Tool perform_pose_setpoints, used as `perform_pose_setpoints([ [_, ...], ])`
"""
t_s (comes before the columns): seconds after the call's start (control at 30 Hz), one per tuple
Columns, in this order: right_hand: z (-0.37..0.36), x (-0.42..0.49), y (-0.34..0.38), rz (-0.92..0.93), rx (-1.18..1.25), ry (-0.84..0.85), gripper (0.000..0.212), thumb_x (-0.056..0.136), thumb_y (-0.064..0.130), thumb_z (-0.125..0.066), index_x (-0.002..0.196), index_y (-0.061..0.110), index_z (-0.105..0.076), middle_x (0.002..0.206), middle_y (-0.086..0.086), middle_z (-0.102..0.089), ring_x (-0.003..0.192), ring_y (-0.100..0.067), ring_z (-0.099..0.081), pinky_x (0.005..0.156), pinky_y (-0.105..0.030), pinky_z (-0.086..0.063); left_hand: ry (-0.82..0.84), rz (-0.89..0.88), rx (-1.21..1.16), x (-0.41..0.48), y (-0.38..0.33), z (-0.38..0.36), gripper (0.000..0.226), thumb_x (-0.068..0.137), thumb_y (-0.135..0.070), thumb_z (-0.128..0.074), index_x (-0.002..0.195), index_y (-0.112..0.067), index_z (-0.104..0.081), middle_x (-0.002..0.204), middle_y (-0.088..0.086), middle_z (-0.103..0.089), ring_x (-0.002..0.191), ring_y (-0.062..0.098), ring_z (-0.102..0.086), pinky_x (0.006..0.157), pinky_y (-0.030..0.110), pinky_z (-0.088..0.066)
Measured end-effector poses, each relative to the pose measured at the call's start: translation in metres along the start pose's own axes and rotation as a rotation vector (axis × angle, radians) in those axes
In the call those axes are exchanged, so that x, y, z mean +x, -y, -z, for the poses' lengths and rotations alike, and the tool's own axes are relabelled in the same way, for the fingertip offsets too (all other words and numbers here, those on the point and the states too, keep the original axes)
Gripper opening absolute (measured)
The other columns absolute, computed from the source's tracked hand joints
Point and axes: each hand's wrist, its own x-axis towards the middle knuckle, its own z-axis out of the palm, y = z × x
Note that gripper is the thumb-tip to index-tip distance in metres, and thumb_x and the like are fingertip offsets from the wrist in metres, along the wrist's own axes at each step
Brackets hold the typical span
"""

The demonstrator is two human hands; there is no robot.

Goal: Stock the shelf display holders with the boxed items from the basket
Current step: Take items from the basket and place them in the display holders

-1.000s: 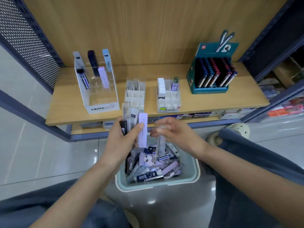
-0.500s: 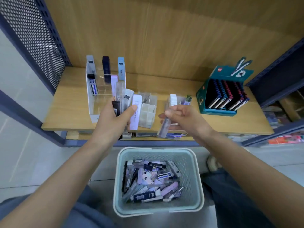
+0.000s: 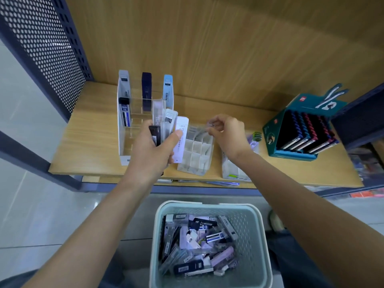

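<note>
A: Wooden shelf (image 3: 89, 154), tiered clear holder (image 3: 124, 142) far left?
B: Yep; left hand (image 3: 151, 150) grips a fan of slim boxes (image 3: 181, 138) beside it, right hand (image 3: 230, 134) pinches a clear box (image 3: 202, 129) over the white grid holder (image 3: 195, 156). More boxes in the basket (image 3: 261, 246) below.

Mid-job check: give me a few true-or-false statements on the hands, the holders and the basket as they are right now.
1. The left hand grips several boxes at once. True.
2. The right hand is empty. False: it pinches a clear box over the white gridded holder.
3. The basket sits on the shelf. False: it stands on the floor, below the shelf.
4. Many boxed items lie in the basket. True.
5. The teal display box stands right of the gridded holder. True.
</note>
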Motion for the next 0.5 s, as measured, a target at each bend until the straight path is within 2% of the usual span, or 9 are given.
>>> perform_pose_setpoints([
  [0.07, -0.006, 0.003, -0.006, 0.012, -0.045, 0.028, 0.014, 0.085, 0.003, -0.064, 0.096, 0.011, -0.062, 0.071, 0.014, -0.053, 0.059, 0.011, -0.051, 0.061, -0.008, -0.042, 0.001, 0.01, 0.0, 0.002, 0.001, 0.0, 0.015, 0.088, -0.024, -0.062, 0.098, -0.021, -0.052, 0.063, -0.004, -0.051, 0.046, 0.008, -0.046, 0.045, 0.019, -0.042],
  [0.13, -0.01, 0.005, -0.011, 0.026, -0.103, 0.048, 0.012, 0.086, 0.005, -0.064, 0.096, 0.011, -0.061, 0.074, 0.011, -0.055, 0.066, 0.001, -0.054, 0.069, -0.02, -0.047, -0.002, 0.019, -0.01, 0.004, 0.003, 0.001, 0.013, 0.088, -0.023, -0.062, 0.095, -0.021, -0.051, 0.064, -0.003, -0.051, 0.047, 0.008, -0.046, 0.044, 0.018, -0.042],
  [0.23, -0.014, 0.008, -0.012, 0.091, -0.198, 0.045, 0.007, 0.088, 0.013, -0.063, 0.095, 0.012, -0.065, 0.094, 0.0, -0.058, 0.076, -0.013, -0.058, 0.074, -0.033, -0.049, -0.001, 0.019, -0.016, 0.006, 0.004, 0.002, 0.012, 0.088, -0.022, -0.062, 0.091, -0.023, -0.05, 0.065, -0.003, -0.051, 0.046, 0.007, -0.046, 0.044, 0.017, -0.042],
  [0.33, -0.018, 0.009, -0.012, 0.129, -0.27, 0.04, 0.006, 0.088, 0.015, -0.064, 0.093, 0.014, -0.067, 0.101, -0.002, -0.056, 0.075, -0.01, -0.056, 0.069, -0.032, -0.049, 0.006, 0.018, -0.011, 0.005, 0.005, 0.003, 0.012, 0.088, -0.022, -0.062, 0.091, -0.023, -0.051, 0.066, -0.002, -0.052, 0.047, 0.008, -0.047, 0.044, 0.016, -0.042],
  [0.43, -0.019, 0.011, -0.011, 0.128, -0.287, 0.033, 0.005, 0.086, 0.012, -0.064, 0.09, 0.015, -0.066, 0.098, 0.001, -0.058, 0.083, -0.015, -0.06, 0.07, -0.033, -0.049, 0.017, 0.014, -0.004, 0.005, 0.006, 0.003, 0.013, 0.088, -0.022, -0.062, 0.09, -0.026, -0.05, 0.066, -0.003, -0.052, 0.045, 0.005, -0.047, 0.044, 0.016, -0.042],
  [0.5, -0.02, 0.012, -0.009, 0.12, -0.318, 0.034, 0.005, 0.086, 0.013, -0.064, 0.089, 0.017, -0.065, 0.098, 0.003, -0.059, 0.085, -0.017, -0.061, 0.066, -0.029, -0.045, 0.022, 0.018, -0.001, 0.005, 0.007, 0.003, 0.013, 0.088, -0.022, -0.062, 0.091, -0.027, -0.049, 0.066, -0.002, -0.052, 0.045, 0.005, -0.047, 0.044, 0.016, -0.043],
])
